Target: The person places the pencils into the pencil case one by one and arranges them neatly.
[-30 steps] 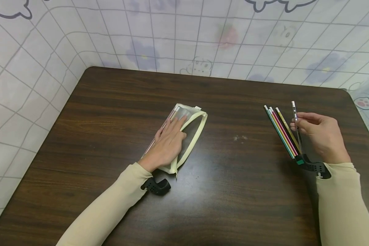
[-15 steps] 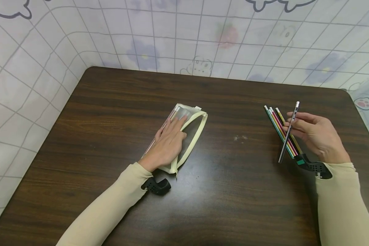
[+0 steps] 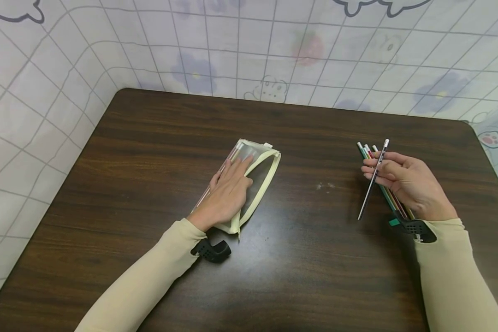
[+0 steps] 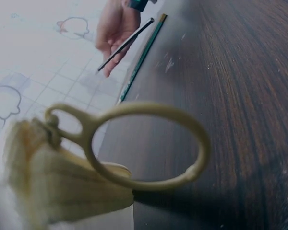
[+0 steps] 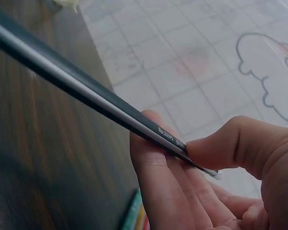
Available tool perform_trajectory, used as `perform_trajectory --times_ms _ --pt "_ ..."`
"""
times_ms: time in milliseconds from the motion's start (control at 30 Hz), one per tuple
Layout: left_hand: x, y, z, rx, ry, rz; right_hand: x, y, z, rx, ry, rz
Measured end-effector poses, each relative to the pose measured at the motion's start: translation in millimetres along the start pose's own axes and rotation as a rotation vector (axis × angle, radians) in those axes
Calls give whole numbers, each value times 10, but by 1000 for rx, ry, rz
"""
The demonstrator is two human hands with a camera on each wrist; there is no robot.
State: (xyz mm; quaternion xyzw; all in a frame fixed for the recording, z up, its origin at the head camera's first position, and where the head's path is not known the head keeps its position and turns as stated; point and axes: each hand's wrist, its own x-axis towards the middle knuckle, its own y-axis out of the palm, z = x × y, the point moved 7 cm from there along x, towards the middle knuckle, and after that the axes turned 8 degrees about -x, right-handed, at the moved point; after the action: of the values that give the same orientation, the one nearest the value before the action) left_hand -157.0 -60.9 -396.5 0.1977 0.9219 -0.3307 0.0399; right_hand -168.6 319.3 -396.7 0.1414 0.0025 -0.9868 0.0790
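Note:
In the head view my left hand (image 3: 226, 191) lies with straight fingers on a clear pencil pouch (image 3: 260, 177) with cream zipper edging, its mouth gaping on the right. A pencil shows inside along the pouch's left side. The pouch's ring-shaped zipper pull (image 4: 151, 108) looms large in the left wrist view. My right hand (image 3: 411, 182) pinches a black pencil (image 3: 372, 182) between thumb and fingers, white eraser end up and the other end slanting down to the left. Beneath that hand lie several coloured pencils (image 3: 387, 193), partly hidden by it.
The dark wooden table (image 3: 307, 258) carries the pouch left of centre and the pencils at the right. A white curtain (image 3: 249, 50) with grid lines and cartoon prints hangs along the back and left edges. Each wrist wears a black camera mount (image 3: 211, 251).
My right hand has lifted the black pencil off beside the others, turned its lower end leftward, and moved left over the coloured pencils. My left hand and the pouch stay put.

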Motion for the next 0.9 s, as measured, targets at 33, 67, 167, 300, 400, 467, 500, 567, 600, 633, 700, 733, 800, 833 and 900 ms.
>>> perform_trajectory --times_ms 33,67,167,300,400,467,500,567,600,633,700,733,800,833,900 --pt "-1 1 3 0 0 0 4 32 1 13 -5 9" --pt "-1 1 4 0 0 -1 9 63 2 21 -10 16" --pt "1 3 10 0 1 -3 22 145 -1 21 -7 20" --pt "-2 1 6 0 -1 -5 43 249 -20 -31 22 21" --pt "-4 -2 -2 0 -1 -6 59 336 -25 -22 16 50" --pt "0 -2 -5 0 1 -5 69 399 -28 23 2 82" --pt "1 -2 -6 -1 2 -5 74 431 -34 49 0 97" --pt "3 0 -8 -2 5 -5 83 493 -53 87 -1 126" --pt "3 1 -9 -3 5 -5 87 517 -65 85 3 125" --pt "3 2 -7 -4 6 -5 92 550 -79 94 8 135" --pt "3 5 -2 -6 6 -4 104 605 -103 92 16 140" --pt "4 6 0 -7 6 -4 111 632 -114 94 16 141" --pt "5 10 7 -11 5 -4 123 684 -130 102 12 140" --pt "7 13 10 -12 4 -3 126 714 -136 118 9 146" --pt "9 17 16 -15 1 -3 131 766 -147 145 -2 149"
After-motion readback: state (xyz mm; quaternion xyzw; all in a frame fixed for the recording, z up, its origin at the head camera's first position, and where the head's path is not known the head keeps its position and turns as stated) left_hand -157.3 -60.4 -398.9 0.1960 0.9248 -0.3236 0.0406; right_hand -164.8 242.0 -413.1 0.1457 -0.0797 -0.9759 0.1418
